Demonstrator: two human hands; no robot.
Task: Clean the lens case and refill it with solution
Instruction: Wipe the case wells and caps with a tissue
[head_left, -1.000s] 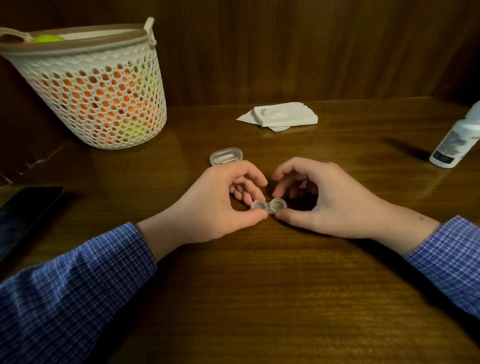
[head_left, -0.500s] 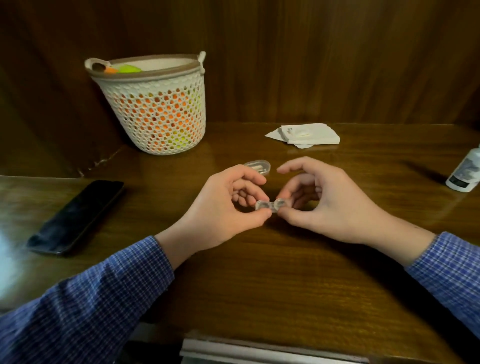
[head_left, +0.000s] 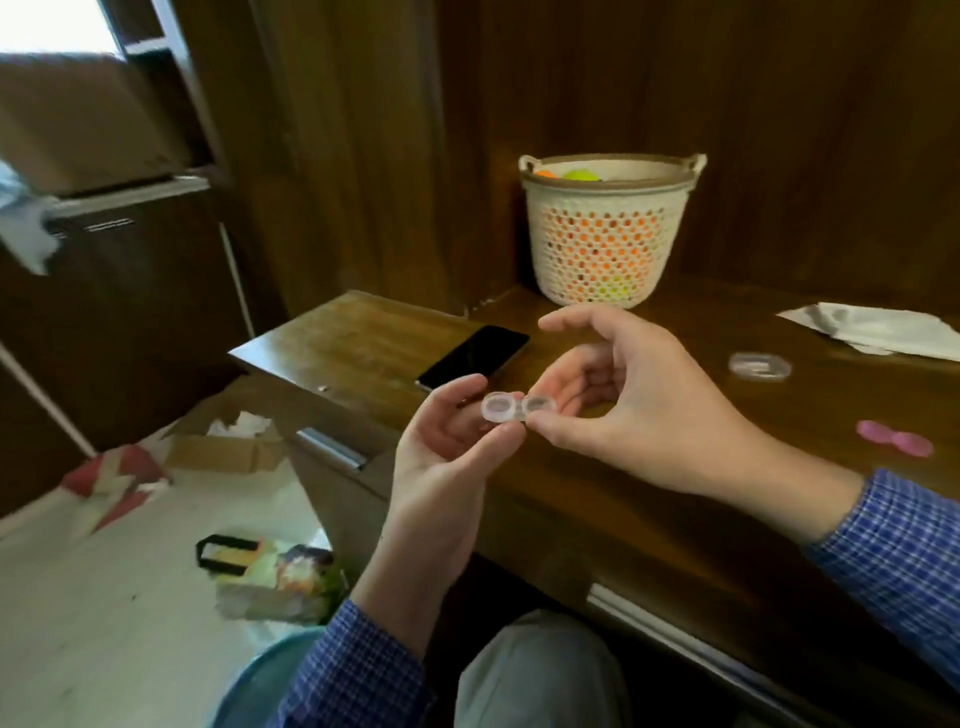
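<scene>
Hands meet above desk (head_left: 597, 499) edge: left hand (head_left: 441, 441) pinches left cup of lens case (head_left: 518, 406), right hand (head_left: 613, 395) pinches right cup. Case held off the surface, cups facing up. Phone (head_left: 472, 357), basket (head_left: 610, 234) behind.

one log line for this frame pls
left hand: pinches lens case | right hand: pinches lens case | case: off desk, wells open

The lens case (head_left: 518, 407) is looking like clear, smooth plastic. The desk (head_left: 649, 488) is shining like glossy brown wood. The basket (head_left: 608, 244) is looking like cream plastic full of holes. The phone (head_left: 474, 356) is showing a black, glossy face. The sleeves (head_left: 904, 556) are looking like soft checked cloth.
</scene>
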